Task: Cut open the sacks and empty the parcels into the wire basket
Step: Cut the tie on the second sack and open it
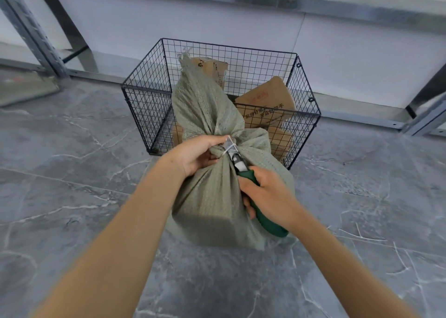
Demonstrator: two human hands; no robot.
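A grey-green woven sack (212, 197) stands on the floor in front of a black wire basket (144, 100). Its neck is bunched and bound with a white tie (230, 146), and the loose top flops up over the basket. My left hand (195, 153) grips the sack's neck just left of the tie. My right hand (268, 194) holds a green-handled cutter (260, 211), whose metal blades (233, 152) sit at the tie. Brown cardboard parcels (265, 100) lie inside the basket.
The floor is grey marble-pattern tile. A white wall runs behind the basket. Grey metal shelving uprights stand at the far left (36, 40) and far right (424, 115), with a metal beam across the top.
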